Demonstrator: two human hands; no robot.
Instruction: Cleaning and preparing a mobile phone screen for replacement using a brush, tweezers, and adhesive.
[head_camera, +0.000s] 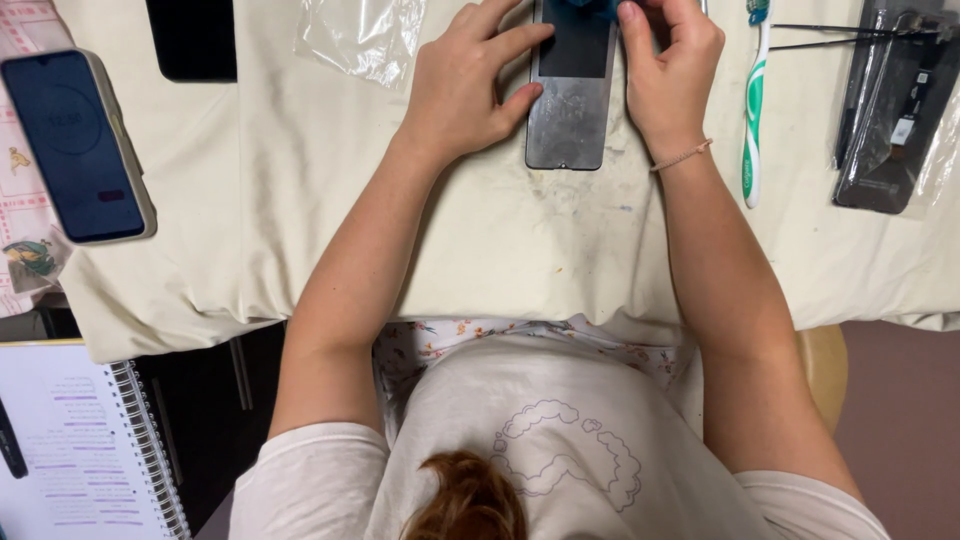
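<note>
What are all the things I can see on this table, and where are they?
Dark phone panel: one, grey-black, top middle, under both hands.
Blue bit: one, top edge, kind unclear.
Phone in case: one, blue screen, left.
Toothbrush: one, green and white, right of the hands.
Bagged phone part: one, black, far right.
Plastic bag: one, clear, top.
Cloth: one, cream, covering the table.
Notebook: one, white, spiral, bottom left.
Left hand: steadying the panel.
Right hand: on the panel's top.
</note>
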